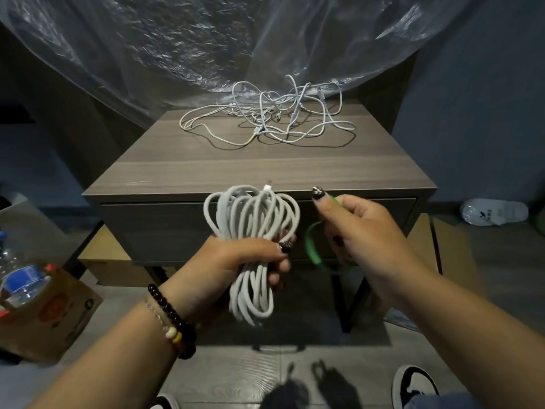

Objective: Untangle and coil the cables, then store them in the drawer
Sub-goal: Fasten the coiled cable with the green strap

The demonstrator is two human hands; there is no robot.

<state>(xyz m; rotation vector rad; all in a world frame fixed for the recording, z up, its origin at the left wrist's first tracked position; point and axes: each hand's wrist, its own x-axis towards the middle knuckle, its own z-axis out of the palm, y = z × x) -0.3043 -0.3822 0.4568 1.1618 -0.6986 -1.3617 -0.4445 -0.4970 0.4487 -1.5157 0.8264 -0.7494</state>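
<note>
My left hand [236, 258] grips a coiled white cable [252, 219] round its middle, in front of the shut drawer [165, 228]. Loops stick out above and below the fist, and a plug tip shows at the top. My right hand [362, 231] holds a green band [313, 246], a loop hanging below the fingers, just right of the coil. A tangle of white cables [271, 116] lies at the back of the grey wooden nightstand top [236, 169].
Clear plastic sheeting [206, 42] hangs behind the nightstand. A cardboard box holding a water bottle [20, 278] stands at the left on the floor. More boxes [103, 261] sit under the nightstand. A white slipper [495, 212] lies at the right, my shoes at the bottom.
</note>
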